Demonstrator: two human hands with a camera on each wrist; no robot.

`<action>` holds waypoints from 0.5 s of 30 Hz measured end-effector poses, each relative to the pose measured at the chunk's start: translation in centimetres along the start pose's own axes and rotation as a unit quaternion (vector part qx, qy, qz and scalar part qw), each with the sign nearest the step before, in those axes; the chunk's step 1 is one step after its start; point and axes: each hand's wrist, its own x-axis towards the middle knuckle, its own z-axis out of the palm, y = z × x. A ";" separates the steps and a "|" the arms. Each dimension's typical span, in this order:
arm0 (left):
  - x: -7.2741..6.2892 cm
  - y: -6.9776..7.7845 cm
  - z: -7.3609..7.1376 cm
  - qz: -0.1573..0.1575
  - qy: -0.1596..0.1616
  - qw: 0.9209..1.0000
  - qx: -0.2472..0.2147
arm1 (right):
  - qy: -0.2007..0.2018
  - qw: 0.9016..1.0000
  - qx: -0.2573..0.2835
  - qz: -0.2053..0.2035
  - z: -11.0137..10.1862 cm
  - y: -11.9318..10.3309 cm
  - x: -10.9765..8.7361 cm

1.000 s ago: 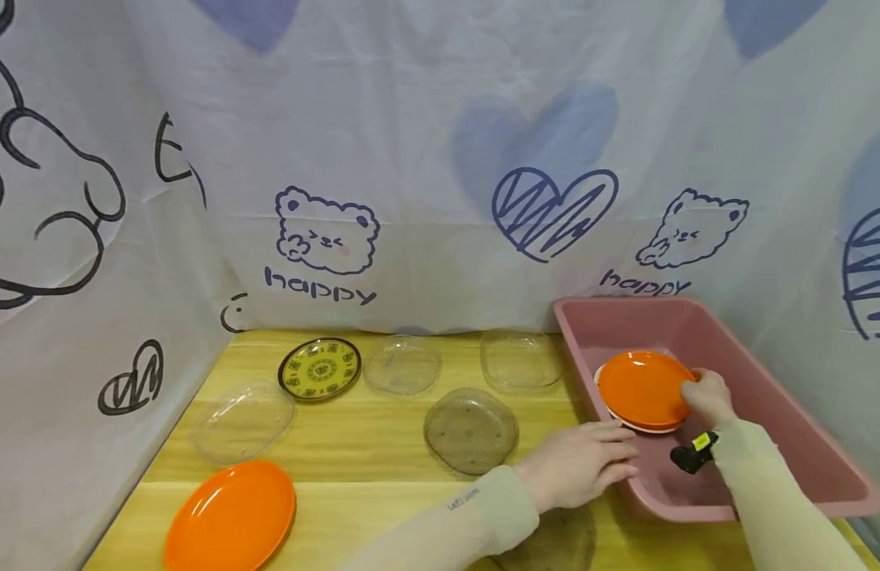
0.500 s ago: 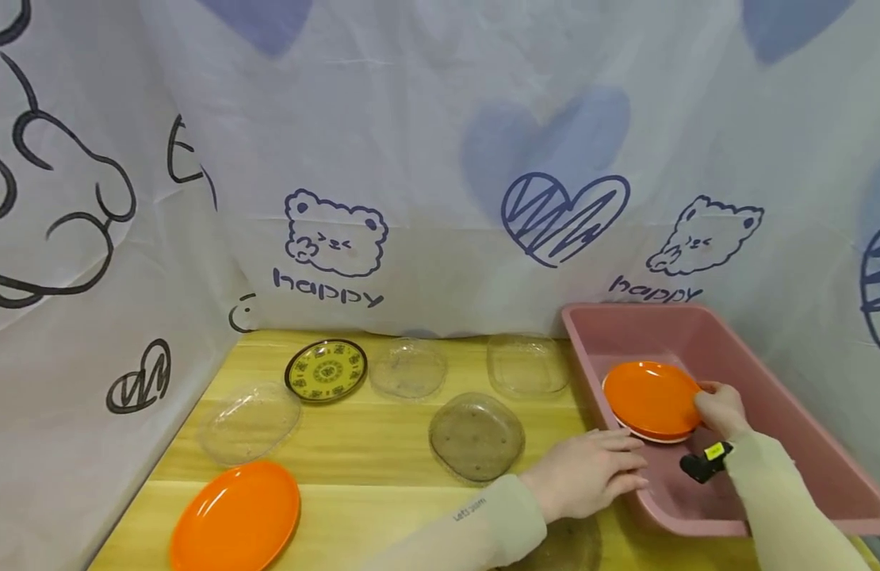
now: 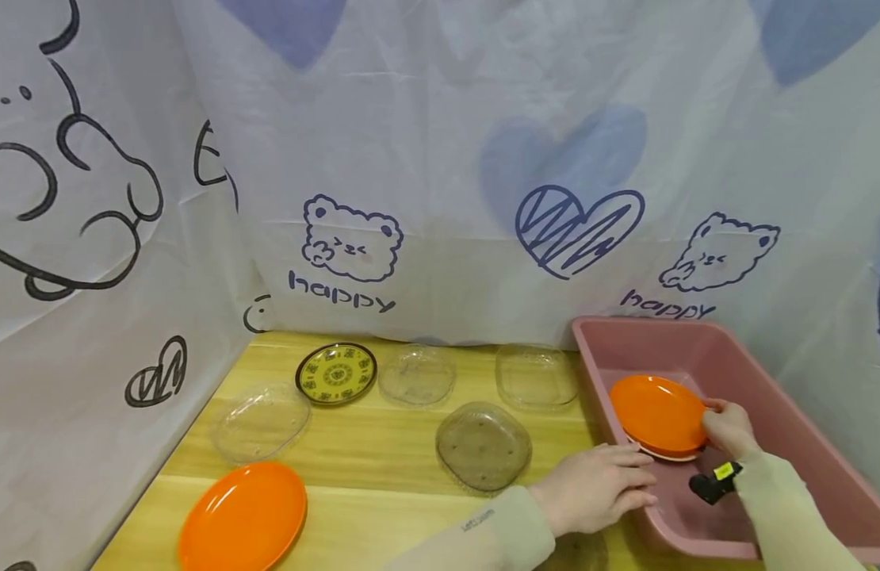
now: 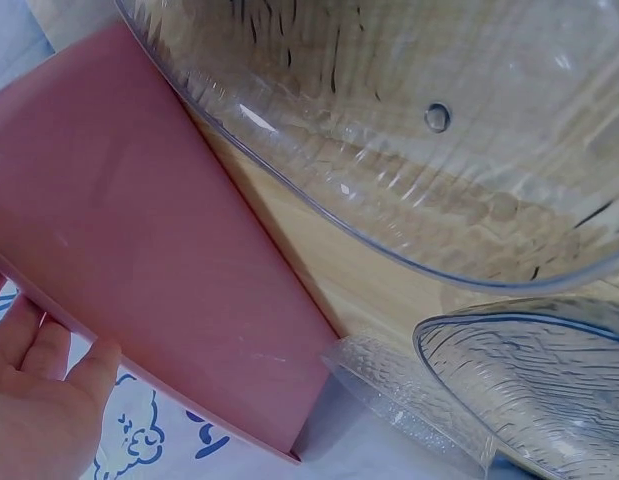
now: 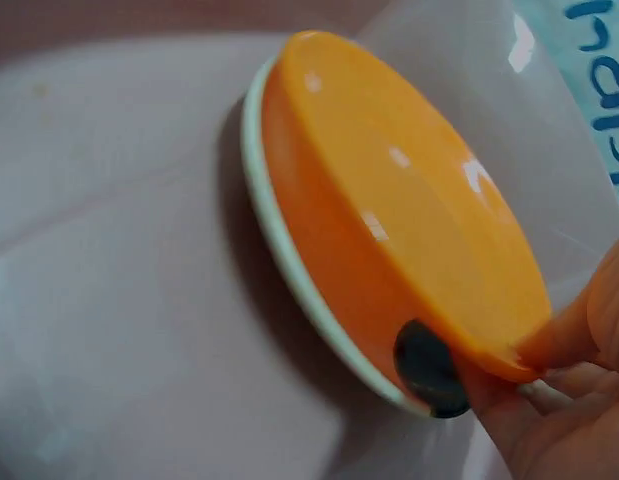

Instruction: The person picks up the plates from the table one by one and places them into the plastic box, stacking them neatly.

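Note:
My right hand point(image 3: 728, 428) pinches the right edge of an orange plate point(image 3: 657, 412) inside the pink basin point(image 3: 761, 396). In the right wrist view, thumb and fingers grip that plate's rim. Beneath it shows a pale rim point(image 5: 289, 262), with a dark patch point(image 5: 429, 368) near the fingers; whether a second plate lies under the orange one is hard to tell. My left hand point(image 3: 595, 488) rests on the basin's near-left rim, its fingers extended over the edge. In the left wrist view, those fingers point(image 4: 54, 350) touch the rim.
Left of the basin, a smoky clear plate point(image 3: 484, 446) and several clear plates, such as one point(image 3: 536, 377) at the back, stand on the wooden table. A yellow patterned plate point(image 3: 336, 374) and an orange oval plate point(image 3: 243, 519) are further left. Printed cloth point(image 3: 447, 159) hangs behind.
The head view has shifted, so the scene sits lower and further right. Both hands keep their places at the basin. Less pale rim shows at the orange plate's left side.

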 end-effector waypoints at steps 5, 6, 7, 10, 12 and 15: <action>0.2 0.1 0.0 -0.002 0.001 1.000 0.005 | 0.043 0.996 -0.069 -0.021 -0.2 0.1 -0.4; 0.2 0.2 0.0 -0.002 0.003 1.000 0.006 | 0.046 0.996 -0.077 -0.026 -0.1 0.1 -0.4; 0.2 0.2 0.1 -0.002 0.004 1.000 0.008 | 0.047 0.995 -0.085 -0.030 -0.1 0.2 -0.4; 0.2 0.2 0.1 -0.004 0.008 1.000 0.013 | 0.040 0.994 -0.097 -0.031 -0.1 0.3 -0.1; 0.2 0.2 0.1 -0.003 0.013 1.000 0.017 | 0.032 0.995 -0.095 -0.026 0.0 0.4 0.0; 0.2 0.2 0.1 -0.002 0.018 1.000 0.022 | 0.029 0.995 -0.096 -0.016 0.1 0.4 0.1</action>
